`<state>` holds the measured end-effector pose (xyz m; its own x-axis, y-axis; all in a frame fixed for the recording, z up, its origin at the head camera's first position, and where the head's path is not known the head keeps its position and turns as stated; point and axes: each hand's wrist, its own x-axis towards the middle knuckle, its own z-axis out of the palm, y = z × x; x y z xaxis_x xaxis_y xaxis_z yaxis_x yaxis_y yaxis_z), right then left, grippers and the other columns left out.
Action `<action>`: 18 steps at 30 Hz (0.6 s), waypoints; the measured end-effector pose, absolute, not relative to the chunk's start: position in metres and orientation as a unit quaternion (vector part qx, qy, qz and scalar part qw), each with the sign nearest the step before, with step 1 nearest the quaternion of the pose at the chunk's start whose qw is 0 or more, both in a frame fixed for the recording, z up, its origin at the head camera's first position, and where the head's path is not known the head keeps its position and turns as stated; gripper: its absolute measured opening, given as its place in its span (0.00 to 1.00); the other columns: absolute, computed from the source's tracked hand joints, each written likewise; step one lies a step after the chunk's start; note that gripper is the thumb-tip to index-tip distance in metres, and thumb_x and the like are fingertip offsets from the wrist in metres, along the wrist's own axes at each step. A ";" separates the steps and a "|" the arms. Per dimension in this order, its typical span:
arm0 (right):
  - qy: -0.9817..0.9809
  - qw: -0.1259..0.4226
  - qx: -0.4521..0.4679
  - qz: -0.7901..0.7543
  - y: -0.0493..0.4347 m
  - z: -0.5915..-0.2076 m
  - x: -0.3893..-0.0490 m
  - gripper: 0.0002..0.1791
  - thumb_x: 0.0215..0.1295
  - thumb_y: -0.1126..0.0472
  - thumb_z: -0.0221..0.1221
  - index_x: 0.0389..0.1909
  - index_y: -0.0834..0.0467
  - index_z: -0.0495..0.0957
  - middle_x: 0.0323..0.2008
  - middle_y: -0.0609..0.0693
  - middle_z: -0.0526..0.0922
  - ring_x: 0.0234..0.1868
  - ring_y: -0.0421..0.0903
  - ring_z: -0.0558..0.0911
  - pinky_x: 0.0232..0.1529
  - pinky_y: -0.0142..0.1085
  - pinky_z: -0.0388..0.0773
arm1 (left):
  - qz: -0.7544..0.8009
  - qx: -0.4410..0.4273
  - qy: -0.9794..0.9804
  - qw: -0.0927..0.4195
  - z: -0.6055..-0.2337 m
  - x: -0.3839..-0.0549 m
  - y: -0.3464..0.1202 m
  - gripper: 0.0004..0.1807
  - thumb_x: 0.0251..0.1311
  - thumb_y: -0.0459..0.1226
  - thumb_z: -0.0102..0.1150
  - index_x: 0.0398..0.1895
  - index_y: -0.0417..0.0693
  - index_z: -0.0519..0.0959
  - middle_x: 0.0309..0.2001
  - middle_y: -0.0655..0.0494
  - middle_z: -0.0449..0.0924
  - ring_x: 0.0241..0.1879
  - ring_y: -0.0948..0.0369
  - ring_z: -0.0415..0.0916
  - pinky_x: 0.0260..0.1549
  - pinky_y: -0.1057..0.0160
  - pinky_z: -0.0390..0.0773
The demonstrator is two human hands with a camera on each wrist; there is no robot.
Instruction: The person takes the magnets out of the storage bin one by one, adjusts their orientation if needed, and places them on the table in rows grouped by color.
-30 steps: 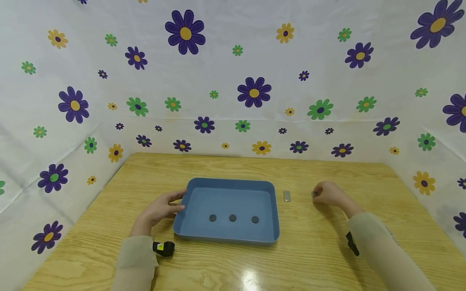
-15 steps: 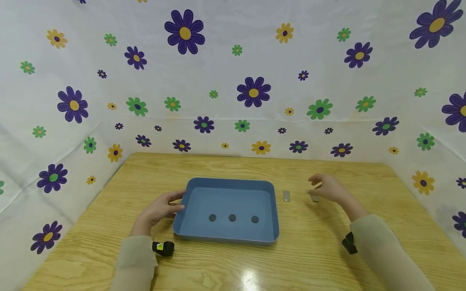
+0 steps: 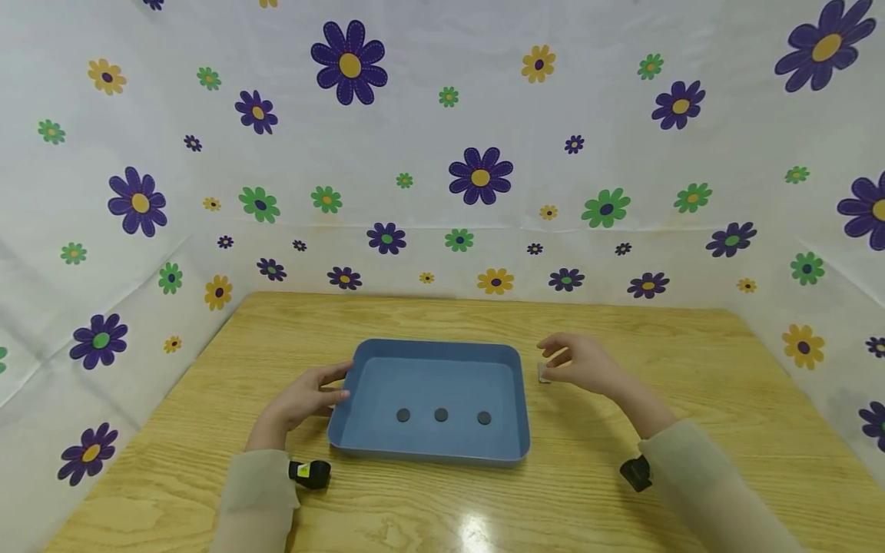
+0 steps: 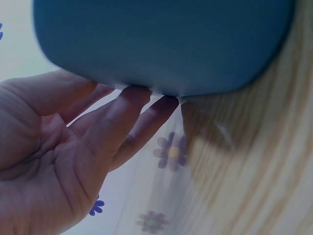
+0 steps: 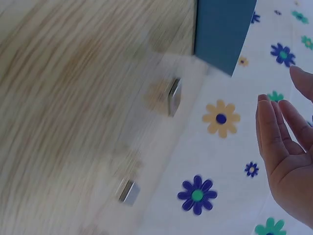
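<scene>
The left hand [image 3: 302, 395] lies along the left side of a blue rectangular tray [image 3: 429, 457], thumb and fingers spread and fairly straight, their tips touching the outside of the left wall. In the left wrist view the same fingertips meet the tray's lower edge, with the palm away from it.

Off the tray's right side, the right hand [image 3: 584, 365] hovers above the table with its thumb apart from its lightly bent fingers and nothing between them. The nearest thing to it is a small silver metal block [image 3: 542, 372], which lies on the table just right of the tray, below and to the left of the thumb tip; the thumb covers part of it in the head view. The right wrist view shows a clear gap between hand and block. It also shows a second metal block [image 5: 129, 192], lying farther from the tray, which the right hand hides in the head view.

Three dark round discs [image 3: 441, 415] lie flat in a row on the near part of the tray's floor, well apart from both hands. A black wrist camera [image 3: 310, 474] sits at the left cuff. The wood-grain table [image 3: 401, 507] is backed by a white flowered cloth [image 3: 415, 138].
</scene>
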<state>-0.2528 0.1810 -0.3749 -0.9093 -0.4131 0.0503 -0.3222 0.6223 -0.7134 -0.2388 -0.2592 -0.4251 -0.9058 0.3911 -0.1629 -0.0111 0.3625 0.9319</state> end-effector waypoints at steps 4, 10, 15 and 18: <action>0.886 0.068 -0.229 -0.398 0.165 -0.374 -0.249 0.23 0.51 0.66 0.62 0.49 0.69 0.71 0.41 0.62 0.75 0.38 0.51 0.78 0.35 0.39 0.77 | 0.553 0.120 0.804 0.183 -0.426 -0.239 -0.259 0.31 0.61 0.31 0.49 0.66 0.37 0.51 0.64 0.35 0.48 0.56 0.41 0.61 0.42 0.52 0.73; 0.873 0.077 -0.254 -0.409 0.147 -0.377 -0.247 0.22 0.50 0.68 0.62 0.48 0.69 0.71 0.42 0.61 0.75 0.36 0.48 0.78 0.35 0.35 0.77 | 0.554 0.121 0.803 0.185 -0.427 -0.240 -0.260 0.32 0.61 0.32 0.49 0.66 0.38 0.51 0.65 0.36 0.48 0.56 0.42 0.61 0.42 0.52 0.73; 0.865 0.079 -0.283 -0.407 0.136 -0.380 -0.247 0.22 0.50 0.68 0.62 0.47 0.70 0.71 0.41 0.62 0.75 0.36 0.47 0.79 0.35 0.34 0.77 | 0.552 0.121 0.804 0.182 -0.426 -0.239 -0.260 0.32 0.61 0.32 0.50 0.66 0.38 0.51 0.64 0.35 0.48 0.55 0.42 0.62 0.42 0.52 0.73; 0.864 0.083 -0.293 -0.400 0.131 -0.383 -0.247 0.22 0.50 0.68 0.62 0.47 0.70 0.72 0.39 0.62 0.76 0.35 0.48 0.79 0.34 0.34 0.77 | 0.550 0.121 0.806 0.181 -0.426 -0.239 -0.259 0.32 0.61 0.32 0.50 0.66 0.38 0.51 0.64 0.34 0.48 0.54 0.42 0.63 0.42 0.52 0.73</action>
<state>-0.2474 0.1311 -0.3825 -0.8143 -0.5733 0.0911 -0.4404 0.5079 -0.7404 -0.2387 -0.2593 -0.4260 -0.9051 0.3941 -0.1595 -0.0049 0.3654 0.9308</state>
